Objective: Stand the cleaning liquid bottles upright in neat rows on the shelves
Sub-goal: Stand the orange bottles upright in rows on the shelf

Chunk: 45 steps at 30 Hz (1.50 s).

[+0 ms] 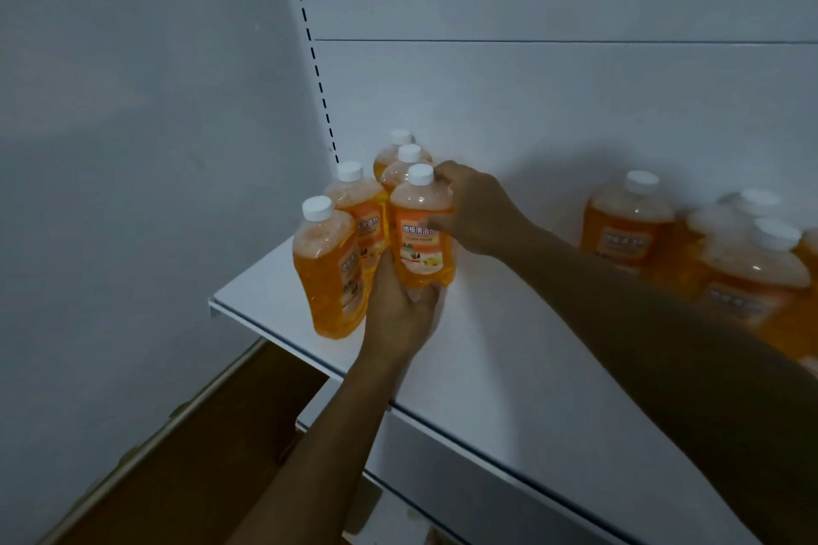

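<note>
Near the left end of the white shelf (509, 367), my bottle (420, 235) is clear smooth plastic, full of orange liquid, with a white screw cap and an orange label. My left hand (400, 314) has its grip closed round the base; my right hand (476, 212) has its grip wrapped on the shoulder. Four matching bottles (329, 274) stand upright just beside it, more bottles on the right (628, 226), against pale wall panels (531, 93).
</note>
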Tool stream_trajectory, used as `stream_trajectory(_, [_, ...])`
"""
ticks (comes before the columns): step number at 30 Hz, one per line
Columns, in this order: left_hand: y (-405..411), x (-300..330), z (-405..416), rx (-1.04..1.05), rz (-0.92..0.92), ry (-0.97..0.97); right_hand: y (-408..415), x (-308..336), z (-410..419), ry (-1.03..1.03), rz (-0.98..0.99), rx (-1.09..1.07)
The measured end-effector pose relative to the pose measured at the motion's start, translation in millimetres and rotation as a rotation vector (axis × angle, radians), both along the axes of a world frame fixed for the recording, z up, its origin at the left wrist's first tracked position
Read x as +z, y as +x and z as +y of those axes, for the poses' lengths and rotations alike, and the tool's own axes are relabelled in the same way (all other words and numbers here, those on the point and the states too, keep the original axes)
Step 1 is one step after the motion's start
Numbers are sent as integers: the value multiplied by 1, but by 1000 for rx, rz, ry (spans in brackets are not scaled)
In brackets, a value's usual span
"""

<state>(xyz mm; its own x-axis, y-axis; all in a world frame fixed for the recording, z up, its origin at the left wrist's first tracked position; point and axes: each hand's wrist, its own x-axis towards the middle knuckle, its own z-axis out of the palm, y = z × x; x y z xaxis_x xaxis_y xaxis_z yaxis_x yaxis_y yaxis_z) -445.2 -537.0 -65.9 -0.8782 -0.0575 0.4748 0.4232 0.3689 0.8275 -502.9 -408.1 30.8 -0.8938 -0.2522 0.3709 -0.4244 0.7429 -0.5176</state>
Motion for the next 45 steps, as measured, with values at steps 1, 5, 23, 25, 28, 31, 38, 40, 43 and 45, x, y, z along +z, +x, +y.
stream_trajectory(1, [-1,1,0,-2,19,9,1,2,3,25,0,-14])
stream_trajectory(5, [-14,-11,-1,-19,-50,-47,17,11,23,46,-53,-51])
stream_trajectory(23, [-27,-1,110,-449,-114,-183,101,54,134,449,21,-348])
stream_trajectory(25, [-28,-3,116,-474,-121,-199,103,52,139,480,29,-360])
stream_trajectory(28, [-29,-6,119,-505,-154,-232,104,48,144,514,34,-361])
stream_trajectory(31, [-27,-9,118,-506,-168,-231,104,44,146,541,34,-362])
stream_trajectory(38, [-24,-15,118,-504,-161,-247,106,39,145,575,65,-394])
stream_trajectory(40, [-24,-15,119,-507,-166,-249,107,37,145,591,72,-408])
stream_trajectory(43, [-22,-14,120,-512,-172,-268,108,37,146,595,71,-421])
stream_trajectory(45, [-23,-15,119,-509,-168,-283,108,37,143,599,70,-418])
